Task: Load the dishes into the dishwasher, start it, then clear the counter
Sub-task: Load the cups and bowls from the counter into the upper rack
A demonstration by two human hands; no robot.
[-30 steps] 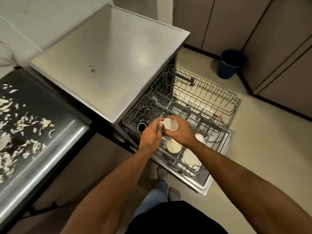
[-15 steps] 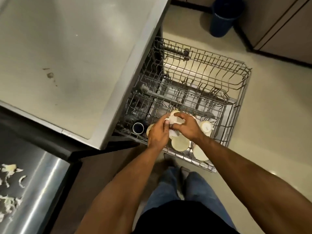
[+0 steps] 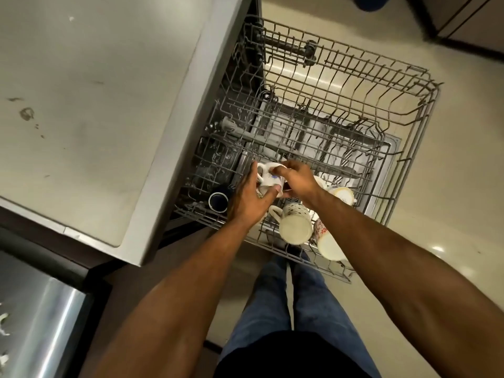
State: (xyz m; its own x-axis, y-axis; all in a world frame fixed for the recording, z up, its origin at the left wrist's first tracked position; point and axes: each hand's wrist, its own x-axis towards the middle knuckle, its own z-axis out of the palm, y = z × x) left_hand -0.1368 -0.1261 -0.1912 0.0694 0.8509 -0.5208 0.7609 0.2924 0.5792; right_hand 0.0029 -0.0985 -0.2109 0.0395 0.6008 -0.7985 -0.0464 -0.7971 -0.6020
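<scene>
Both hands, left hand [image 3: 249,200] and right hand [image 3: 296,181], curled their fingers round a white mug [image 3: 268,177] at frame centre; probably light, rigid, chip-prone ceramic, best held by body or handle.

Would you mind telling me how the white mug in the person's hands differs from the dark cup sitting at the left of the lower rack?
The white mug is pale with small blue marks; the dark cup is navy or black. The white mug is gripped by the left hand and right hand; the dark cup stands free, untouched. The white mug's handle shows; none is visible on the dark cup. Both are over the lower rack.
</scene>
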